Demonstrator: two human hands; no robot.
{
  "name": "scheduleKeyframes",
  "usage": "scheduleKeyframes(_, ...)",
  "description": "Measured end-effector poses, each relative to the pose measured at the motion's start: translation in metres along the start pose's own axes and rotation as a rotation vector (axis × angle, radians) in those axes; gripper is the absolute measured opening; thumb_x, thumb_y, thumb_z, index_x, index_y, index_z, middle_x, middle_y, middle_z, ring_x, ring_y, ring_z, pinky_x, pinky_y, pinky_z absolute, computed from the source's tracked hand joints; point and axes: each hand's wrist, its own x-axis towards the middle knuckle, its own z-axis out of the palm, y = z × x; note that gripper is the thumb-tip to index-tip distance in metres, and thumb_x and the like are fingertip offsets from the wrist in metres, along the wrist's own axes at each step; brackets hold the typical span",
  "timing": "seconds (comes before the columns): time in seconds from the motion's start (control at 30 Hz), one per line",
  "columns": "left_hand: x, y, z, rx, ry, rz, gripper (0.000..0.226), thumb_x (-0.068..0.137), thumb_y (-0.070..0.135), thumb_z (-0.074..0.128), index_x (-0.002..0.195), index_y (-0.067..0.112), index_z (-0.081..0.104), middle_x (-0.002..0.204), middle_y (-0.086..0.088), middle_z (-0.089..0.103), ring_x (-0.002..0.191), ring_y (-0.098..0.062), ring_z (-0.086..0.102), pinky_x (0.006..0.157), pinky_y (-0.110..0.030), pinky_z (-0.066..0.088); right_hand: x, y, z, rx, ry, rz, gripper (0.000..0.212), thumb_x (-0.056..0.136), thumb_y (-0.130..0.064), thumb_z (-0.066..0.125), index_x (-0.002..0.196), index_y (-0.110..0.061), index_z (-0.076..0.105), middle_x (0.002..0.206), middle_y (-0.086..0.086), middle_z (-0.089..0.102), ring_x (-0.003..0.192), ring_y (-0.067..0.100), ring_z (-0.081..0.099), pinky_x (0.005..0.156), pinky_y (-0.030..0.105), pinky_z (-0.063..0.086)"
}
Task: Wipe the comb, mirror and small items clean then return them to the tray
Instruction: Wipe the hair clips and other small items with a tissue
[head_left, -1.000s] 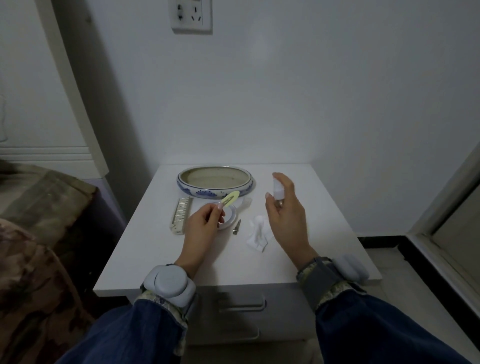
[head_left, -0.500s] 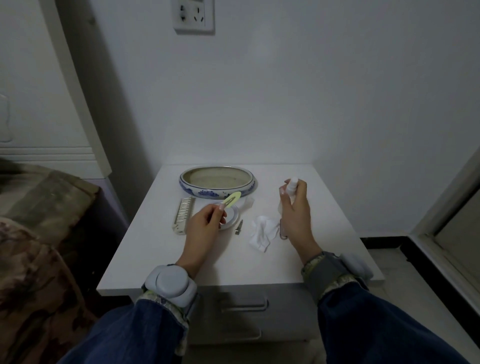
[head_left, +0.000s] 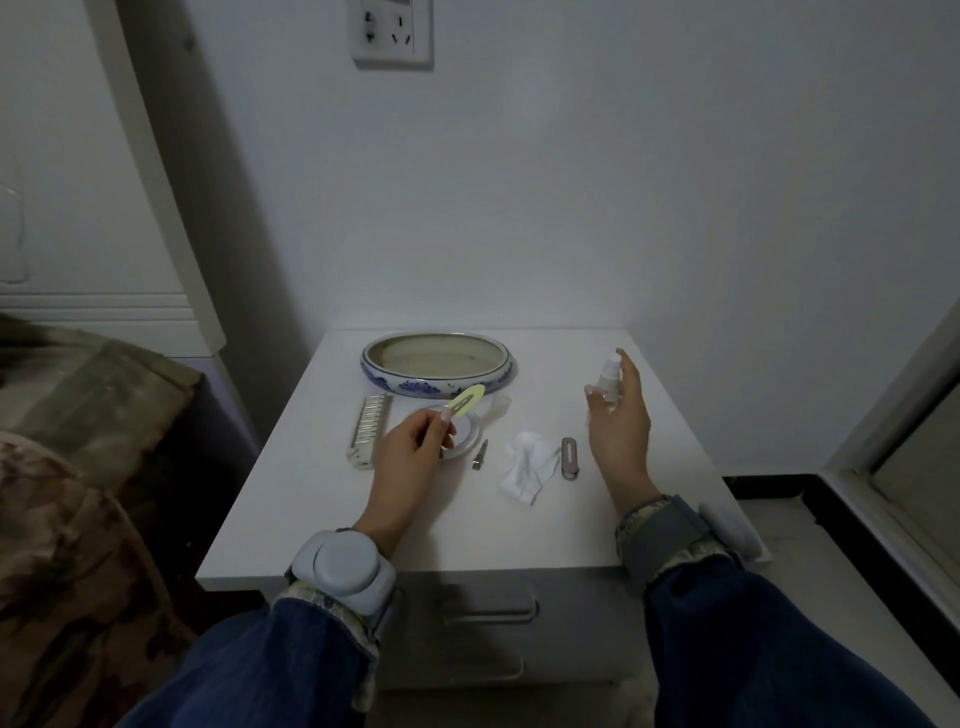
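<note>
The left hand (head_left: 410, 452) pinched a yellow-green hair clip (head_left: 466, 401) between thumb and fingertips, holding it raised above the round mirror (head_left: 464, 435), which lay flat on the white table (head_left: 322, 499). The right hand (head_left: 621, 421) gripped a small white spray bottle (head_left: 608, 378) upright, fingers curled round it, above the right part of the table. The comb (head_left: 369, 430) lay on the table left of the mirror. The blue-and-white tray (head_left: 439, 364) stood at the back of the table, just behind the mirror. A small metal clip (head_left: 480, 454) lay just right of the mirror. A crumpled white wipe (head_left: 527, 465) lay between that clip and a grey-pink hair clip (head_left: 570, 457), which rested near the right wrist.
</note>
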Motion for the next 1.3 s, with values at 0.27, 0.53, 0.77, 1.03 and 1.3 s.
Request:
scheduleKeyframes(0.27, 0.000, 0.002, 0.000, 0.009, 0.001, -0.005, 0.027, 0.097, 0.022, 0.047, 0.077, 0.011, 0.060, 0.069, 0.002, 0.057, 0.063, -0.009, 0.049, 0.058, -0.014, 0.038, 0.000, 0.003, -0.001, -0.068, -0.032, 0.039, 0.057, 0.091, -0.006, 0.053, 0.142, -0.017, 0.031, 0.137, 0.010, 0.047, 0.121, 0.024, 0.047, 0.094, 0.023, 0.036)
scheduleKeyframes(0.53, 0.001, -0.002, 0.001, 0.024, -0.010, -0.006, 0.027, 0.097, 0.023, 0.045, 0.080, 0.011, 0.062, 0.070, 0.003, 0.057, 0.064, -0.006, 0.049, 0.058, -0.011, 0.037, -0.014, -0.022, -0.003, -0.182, 0.211, -0.328, 0.032, 0.084, -0.017, 0.065, 0.112, -0.008, 0.052, 0.108, 0.009, 0.054, 0.100, 0.022, 0.049, 0.087, 0.032, 0.044)
scheduleKeyframes(0.77, 0.002, -0.002, 0.000, -0.003, 0.013, -0.013, 0.027, 0.097, 0.023, 0.046, 0.073, 0.019, 0.058, 0.069, 0.003, 0.057, 0.064, -0.007, 0.050, 0.060, -0.017, 0.039, -0.029, -0.029, 0.004, -0.508, -0.672, -0.139, 0.028, 0.073, -0.033, 0.076, 0.088, -0.011, 0.069, 0.079, -0.004, 0.060, 0.064, 0.000, 0.048, 0.053, 0.008, 0.035)
scheduleKeyframes(1.03, 0.003, -0.006, 0.004, 0.002, -0.012, -0.027, 0.026, 0.097, 0.023, 0.046, 0.079, 0.011, 0.061, 0.071, 0.001, 0.058, 0.066, -0.010, 0.050, 0.062, -0.019, 0.039, -0.033, -0.024, 0.010, -0.624, -0.611, -0.202, 0.025, 0.079, -0.009, 0.064, 0.102, -0.001, 0.070, 0.107, 0.009, 0.068, 0.093, 0.014, 0.061, 0.079, 0.018, 0.044)
scheduleKeyframes(1.3, 0.002, -0.002, 0.006, 0.035, -0.020, -0.037, 0.027, 0.094, 0.016, 0.050, 0.070, 0.007, 0.059, 0.068, 0.002, 0.059, 0.062, -0.003, 0.050, 0.058, -0.013, 0.037, -0.044, -0.040, 0.023, -0.153, -0.299, -0.568, 0.021, 0.083, -0.002, 0.060, 0.101, -0.004, 0.070, 0.093, 0.002, 0.063, 0.082, -0.001, 0.056, 0.077, 0.010, 0.043)
